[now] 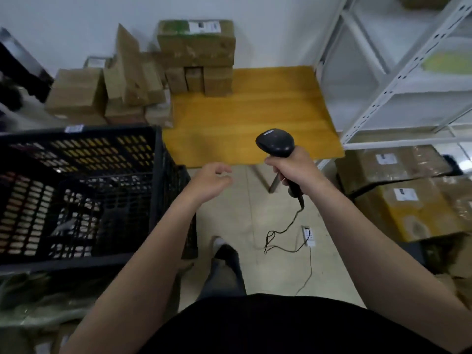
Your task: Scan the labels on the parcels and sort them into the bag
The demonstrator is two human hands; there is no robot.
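Head view: scanner up, no parcel picked yet.
The right hand (pixel 293 169) grips the scanner (pixel 275 143) over the desk's (pixel 268 118) near edge. The left hand (pixel 209 178) hangs loosely open and empty just off that edge. Parcels (pixel 196 44) stack at the desk's far left corner, so the next move is probably a left-hand reach across its open middle. A black crate (pixel 158 159) crowds the left edge and shelving (pixel 383 85) the right. I cannot tell where the bag is.
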